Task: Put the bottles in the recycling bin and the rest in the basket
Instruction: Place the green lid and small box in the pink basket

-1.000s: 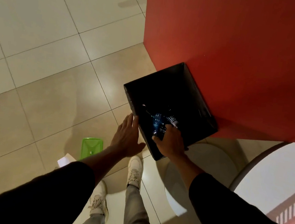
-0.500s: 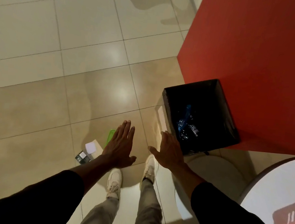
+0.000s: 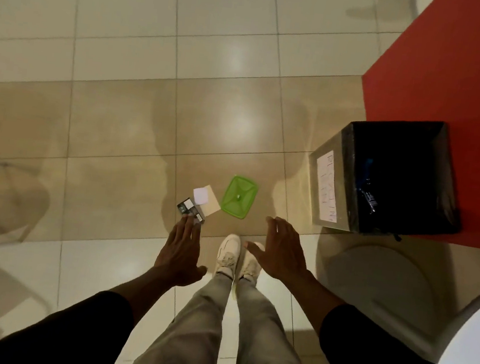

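Head view, looking straight down at a tiled floor (image 3: 113,125). Person standing, grey trousers, white shoes (image 3: 229,251), black sleeves.

Left hand (image 3: 180,252): empty, fingers extended and together, palm down, held above the floor. Its fingertips overlap the near edge of a small dark box (image 3: 189,208) in the picture; contact cannot be confirmed.

Right hand (image 3: 283,252): empty, fingers spread, palm down, held above the floor between the shoes and the bin. It grips nothing.

Bin (image 3: 330,189): square, lined with a black bag, standing at right against the base of a red wall (image 3: 454,71). A white paper label with handwriting is fixed to the side facing left; the writing is not legible. Inside, a bottle (image 3: 367,184) with blue parts and a dark label lies against the near wall of the liner. How many bottles are inside cannot be told in the dark interior.

Items on the floor, just ahead of the shoes and well apart from the bin:
- Green lid (image 3: 238,196), rectangular with rounded corners, lying flat.
- Beige card (image 3: 210,205), flat, just left of the lid.
- White block (image 3: 200,196), resting on the card.
- Small dark box with white patches, touching the card's left corner.

White round table (image 3: 477,343), edge only, at lower right. Its pale round base stands on the floor below the bin. The basket does not appear in this view.
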Motion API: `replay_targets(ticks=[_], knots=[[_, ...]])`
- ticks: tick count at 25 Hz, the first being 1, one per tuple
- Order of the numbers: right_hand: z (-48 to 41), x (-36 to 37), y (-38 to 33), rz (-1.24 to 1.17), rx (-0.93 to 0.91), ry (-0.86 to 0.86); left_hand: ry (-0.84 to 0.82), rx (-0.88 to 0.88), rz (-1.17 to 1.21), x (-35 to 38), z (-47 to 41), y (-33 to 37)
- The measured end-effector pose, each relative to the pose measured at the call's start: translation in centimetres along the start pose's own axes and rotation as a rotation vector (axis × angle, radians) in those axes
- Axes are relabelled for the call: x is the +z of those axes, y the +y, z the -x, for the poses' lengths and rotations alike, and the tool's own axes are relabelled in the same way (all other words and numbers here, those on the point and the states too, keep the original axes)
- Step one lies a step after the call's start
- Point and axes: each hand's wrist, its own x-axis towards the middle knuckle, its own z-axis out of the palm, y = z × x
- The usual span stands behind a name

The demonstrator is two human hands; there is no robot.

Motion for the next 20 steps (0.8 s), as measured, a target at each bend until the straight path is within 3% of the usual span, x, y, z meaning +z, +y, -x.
replay_targets(ticks=[8,15,20], knots=[[-4.2,4.2,-2.1,0.147,-0.148,-0.076,0.040,-0.122,0.089,2.9,-0.1,-3.1],[-9.4,8.0,-1.2,0.087,-0.017,-0.011,0.069,-0.068,0.101,6.7,-4.6,-7.9],[-14.5,15.9,-2.1,0.031,0.081,-0.003,0.091,-0.014,0.071,11.2,-11.0,-14.6]])
